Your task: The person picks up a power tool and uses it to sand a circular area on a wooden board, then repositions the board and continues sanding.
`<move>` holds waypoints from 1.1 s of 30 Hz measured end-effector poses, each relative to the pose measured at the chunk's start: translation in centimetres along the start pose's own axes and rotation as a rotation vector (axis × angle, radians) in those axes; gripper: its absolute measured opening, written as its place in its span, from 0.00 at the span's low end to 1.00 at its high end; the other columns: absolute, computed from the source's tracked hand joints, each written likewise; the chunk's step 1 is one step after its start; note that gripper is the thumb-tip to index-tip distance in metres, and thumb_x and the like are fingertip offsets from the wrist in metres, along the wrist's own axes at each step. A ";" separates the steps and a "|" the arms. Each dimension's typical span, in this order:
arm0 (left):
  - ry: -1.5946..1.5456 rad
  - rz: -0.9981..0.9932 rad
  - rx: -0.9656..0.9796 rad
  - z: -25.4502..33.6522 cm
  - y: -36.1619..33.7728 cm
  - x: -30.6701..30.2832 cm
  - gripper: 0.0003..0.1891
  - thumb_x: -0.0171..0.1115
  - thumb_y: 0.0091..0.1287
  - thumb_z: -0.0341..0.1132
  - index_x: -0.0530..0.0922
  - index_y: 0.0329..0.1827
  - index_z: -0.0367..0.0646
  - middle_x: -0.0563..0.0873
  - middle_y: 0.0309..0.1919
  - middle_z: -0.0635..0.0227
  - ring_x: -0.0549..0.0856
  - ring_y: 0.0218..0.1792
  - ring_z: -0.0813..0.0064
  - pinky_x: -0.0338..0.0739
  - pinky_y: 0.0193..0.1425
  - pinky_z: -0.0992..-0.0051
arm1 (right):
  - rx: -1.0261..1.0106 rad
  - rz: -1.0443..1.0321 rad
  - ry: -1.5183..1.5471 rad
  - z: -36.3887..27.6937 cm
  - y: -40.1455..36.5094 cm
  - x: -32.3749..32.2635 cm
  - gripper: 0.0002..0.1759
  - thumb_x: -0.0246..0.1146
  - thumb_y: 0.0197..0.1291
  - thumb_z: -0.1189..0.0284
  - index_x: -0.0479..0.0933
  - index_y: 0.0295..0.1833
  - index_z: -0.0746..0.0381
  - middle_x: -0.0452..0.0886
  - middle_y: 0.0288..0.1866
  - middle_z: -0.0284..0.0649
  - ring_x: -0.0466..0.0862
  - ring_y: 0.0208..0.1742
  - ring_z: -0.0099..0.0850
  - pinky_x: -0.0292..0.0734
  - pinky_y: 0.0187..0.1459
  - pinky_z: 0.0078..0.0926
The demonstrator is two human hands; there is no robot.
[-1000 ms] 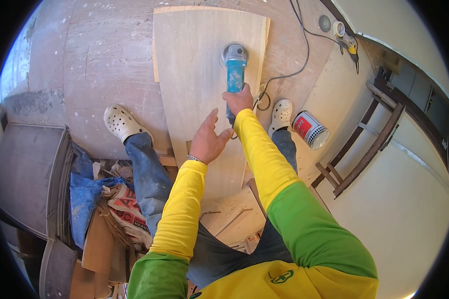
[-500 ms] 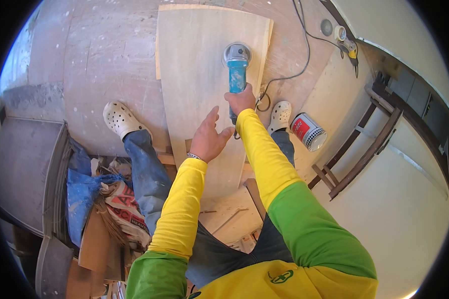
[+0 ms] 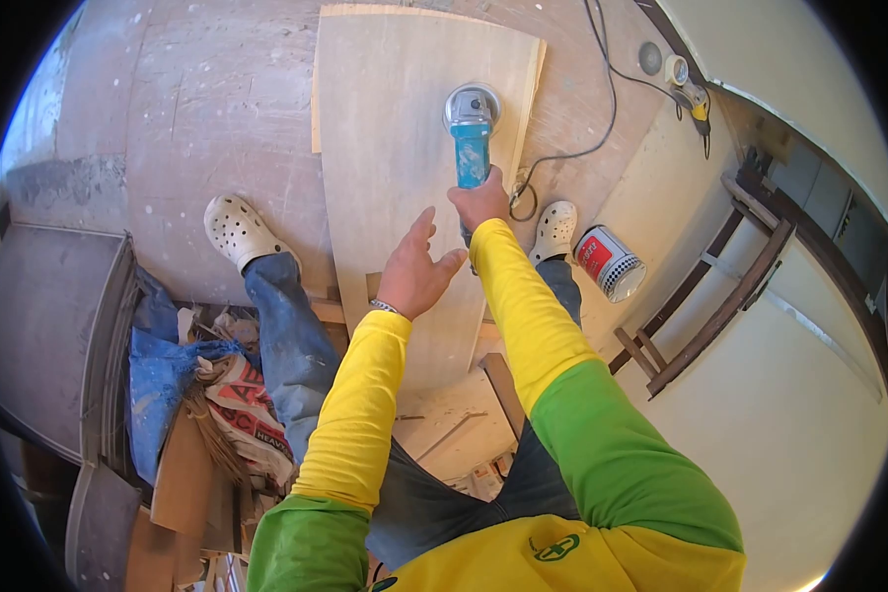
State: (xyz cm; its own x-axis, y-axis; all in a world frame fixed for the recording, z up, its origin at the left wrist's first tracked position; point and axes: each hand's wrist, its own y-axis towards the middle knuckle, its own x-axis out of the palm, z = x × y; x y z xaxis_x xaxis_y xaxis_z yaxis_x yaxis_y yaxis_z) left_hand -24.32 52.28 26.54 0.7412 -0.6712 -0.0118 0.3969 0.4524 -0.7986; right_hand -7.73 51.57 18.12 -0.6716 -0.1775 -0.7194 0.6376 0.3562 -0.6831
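Note:
My right hand (image 3: 481, 202) is wrapped round the teal body of an angle grinder (image 3: 472, 148). The grinder's round disc end rests on a pale wooden panel (image 3: 385, 109), near its right side. To the left of the grinder's rear end, my left hand (image 3: 419, 268) hovers over the panel with its fingers stretched out and nothing in it. A bracelet circles the left wrist. The rear of the grinder is partly hidden behind my right hand and sleeve.
A dark power cord (image 3: 610, 109) curves over the floor at right. Beside my right shoe stands a paint can (image 3: 610, 263). A tape roll (image 3: 676, 69) lies at upper right. At left are a blue cloth (image 3: 163, 380), a printed sack (image 3: 252, 405) and a grey cabinet (image 3: 54, 335).
The view has shifted very slightly. My right hand stays on the grinder at nearly the same spot, and my left hand remains open beside it.

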 end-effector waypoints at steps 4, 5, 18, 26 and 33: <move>-0.002 -0.005 -0.004 0.1 0.0 -0.1 0.42 0.70 0.65 0.46 0.59 0.78 0.40 0.77 0.65 0.44 0.81 0.62 0.51 0.77 0.64 0.61 | -0.030 0.006 0.007 0.3 -0.2 -0.1 0.34 0.68 0.44 0.63 0.68 0.59 0.62 0.85 0.47 0.55 0.85 0.49 0.53 0.79 0.53 0.43; 0.002 -0.007 -0.006 0.1 -0.1 -0.1 0.43 0.70 0.65 0.46 0.59 0.78 0.40 0.77 0.65 0.44 0.81 0.62 0.51 0.77 0.64 0.61 | -0.031 0.005 0.007 0.3 -0.2 -0.2 0.34 0.68 0.44 0.63 0.68 0.59 0.62 0.85 0.47 0.55 0.85 0.49 0.53 0.79 0.53 0.43; 0.001 -0.010 -0.009 -0.2 -0.1 0.0 0.43 0.70 0.65 0.46 0.58 0.78 0.39 0.77 0.65 0.44 0.81 0.62 0.51 0.76 0.65 0.61 | -0.058 0.005 -0.060 0.9 -0.2 -0.3 0.35 0.68 0.43 0.64 0.68 0.60 0.60 0.84 0.48 0.55 0.85 0.51 0.53 0.79 0.54 0.44; 0.004 -0.011 -0.017 0.0 -0.2 0.0 0.44 0.70 0.64 0.47 0.58 0.78 0.39 0.78 0.65 0.45 0.81 0.62 0.51 0.76 0.65 0.61 | -0.088 0.005 -0.119 1.8 0.2 -0.4 0.35 0.68 0.44 0.65 0.69 0.61 0.60 0.84 0.48 0.55 0.84 0.51 0.53 0.79 0.54 0.44; -0.005 -0.013 -0.020 -0.1 -0.2 0.1 0.44 0.70 0.64 0.47 0.57 0.78 0.39 0.77 0.65 0.44 0.81 0.62 0.51 0.76 0.65 0.61 | -0.128 0.022 -0.180 2.6 0.2 -0.4 0.34 0.69 0.44 0.65 0.69 0.60 0.61 0.84 0.50 0.55 0.84 0.53 0.53 0.78 0.54 0.45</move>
State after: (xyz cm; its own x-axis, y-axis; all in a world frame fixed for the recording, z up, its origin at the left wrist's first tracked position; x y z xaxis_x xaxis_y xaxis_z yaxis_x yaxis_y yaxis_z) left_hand -24.39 52.01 26.66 0.7392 -0.6735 0.0015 0.3951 0.4318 -0.8108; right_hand -6.31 49.32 17.92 -0.5726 -0.3255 -0.7525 0.5903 0.4732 -0.6539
